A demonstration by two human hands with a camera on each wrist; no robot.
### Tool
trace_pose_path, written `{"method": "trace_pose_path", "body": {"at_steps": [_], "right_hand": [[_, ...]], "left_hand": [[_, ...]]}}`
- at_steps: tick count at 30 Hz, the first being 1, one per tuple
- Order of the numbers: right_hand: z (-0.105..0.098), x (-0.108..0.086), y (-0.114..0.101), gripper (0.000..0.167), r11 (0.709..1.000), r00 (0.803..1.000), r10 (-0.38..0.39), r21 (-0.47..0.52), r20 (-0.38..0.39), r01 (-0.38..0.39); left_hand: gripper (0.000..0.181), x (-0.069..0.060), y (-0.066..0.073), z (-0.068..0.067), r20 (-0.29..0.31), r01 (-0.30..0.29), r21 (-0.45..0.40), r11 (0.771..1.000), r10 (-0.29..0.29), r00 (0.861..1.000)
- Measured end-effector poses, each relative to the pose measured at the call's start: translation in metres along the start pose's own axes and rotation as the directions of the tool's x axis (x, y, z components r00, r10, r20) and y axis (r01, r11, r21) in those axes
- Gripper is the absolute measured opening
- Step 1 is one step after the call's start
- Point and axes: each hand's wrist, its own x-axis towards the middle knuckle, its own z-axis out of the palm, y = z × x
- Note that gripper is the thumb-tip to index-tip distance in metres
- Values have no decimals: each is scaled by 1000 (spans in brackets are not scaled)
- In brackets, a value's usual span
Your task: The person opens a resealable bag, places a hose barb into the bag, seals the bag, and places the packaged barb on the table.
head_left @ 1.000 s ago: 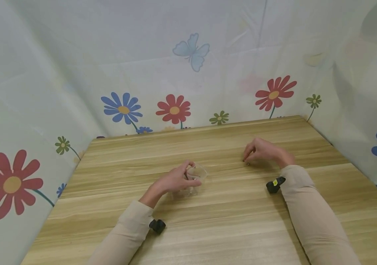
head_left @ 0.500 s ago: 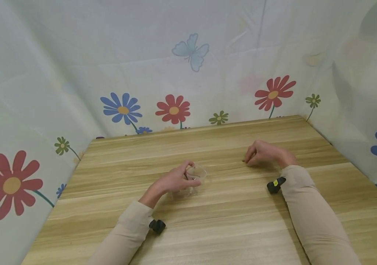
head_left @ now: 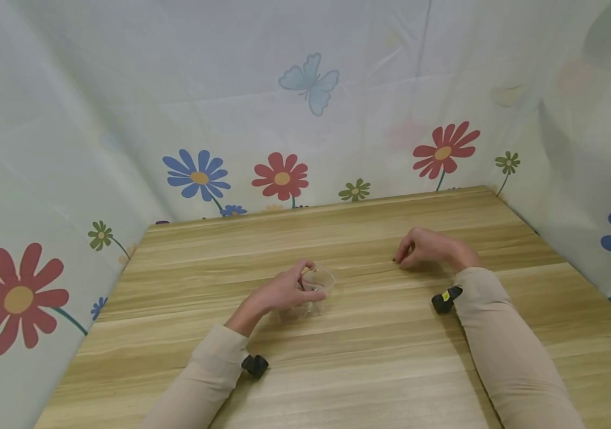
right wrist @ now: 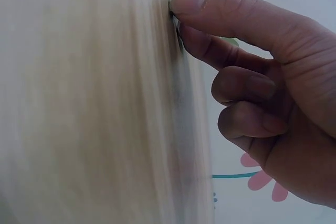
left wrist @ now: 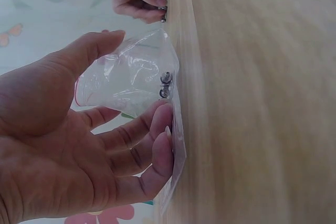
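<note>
My left hand (head_left: 289,291) holds a clear plastic zip bag (left wrist: 123,80) by its sides, mouth spread, low over the table. Inside the bag, small shiny metal pieces (left wrist: 166,83) lie near the bottom; their exact kind is too small to tell. To the right, my right hand (head_left: 424,247) is down at the tabletop with thumb and forefinger pinching a small dark metal piece (left wrist: 164,13). Its other fingers are curled in, seen in the right wrist view. The piece (right wrist: 178,31) is mostly hidden by the fingertips.
The wood-grain table (head_left: 369,357) spreads under both hands. A white cloth with printed flowers (head_left: 310,143) hangs behind it and at both sides. Black wrist cameras (head_left: 255,366) sit at both cuffs.
My right hand has shifted very slightly toward me, its fingertips staying at the tabletop by the small metal piece. The left hand and the bag have stayed in place.
</note>
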Motion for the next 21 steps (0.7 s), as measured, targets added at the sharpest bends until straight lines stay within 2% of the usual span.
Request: {"method": "trace_pose_path", "body": {"at_steps": [9,21], "right_hand": [[0,2,-4,5,999,1000,18,-44,-10,-18],[0,3,-9,6,998,999,37,-49,-4,-37]], "left_hand": [[67,0,0,0,-1,1,-7,1000,-1,1000],[66,1,-2,0,5,-7,-8,1000,7,1000]]}}
